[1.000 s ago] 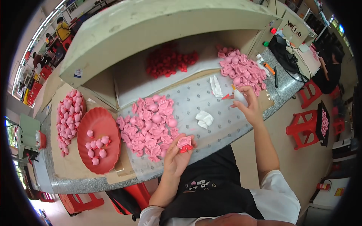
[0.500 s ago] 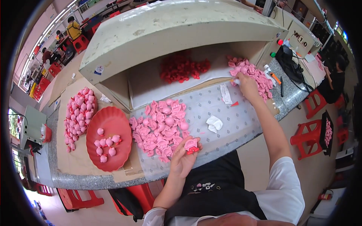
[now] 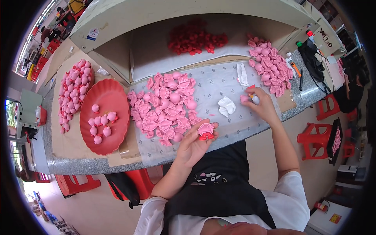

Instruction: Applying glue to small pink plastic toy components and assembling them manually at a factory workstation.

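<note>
My left hand (image 3: 192,147) is closed on a small hollow pink plastic shell (image 3: 205,128) with a red foot-like piece (image 3: 206,136) at its lower edge. It is in front of the middle heap of pink shells (image 3: 166,103). My right hand (image 3: 264,106), also closed, is over the right part of the patterned white sheet (image 3: 209,88). Its fingers hold a small white bottle (image 3: 255,99) and a pink piece (image 3: 245,98) whose exact shape is partly covered. Just beyond those fingers lies a flat red piece (image 3: 250,89).
Crumpled white tissue (image 3: 226,106) and a folded tissue (image 3: 242,74) lie between my hands. A red scalloped tray (image 3: 105,137) with several pink pieces stands left. Red parts (image 3: 192,39) are heaped inside the cream booth (image 3: 156,17); more pink shells (image 3: 270,64) lie at right.
My right hand has come back from the right heap toward me, now with a pink piece beside the bottle. The left hand keeps hold of its shell. The whole view has tilted downward.
</note>
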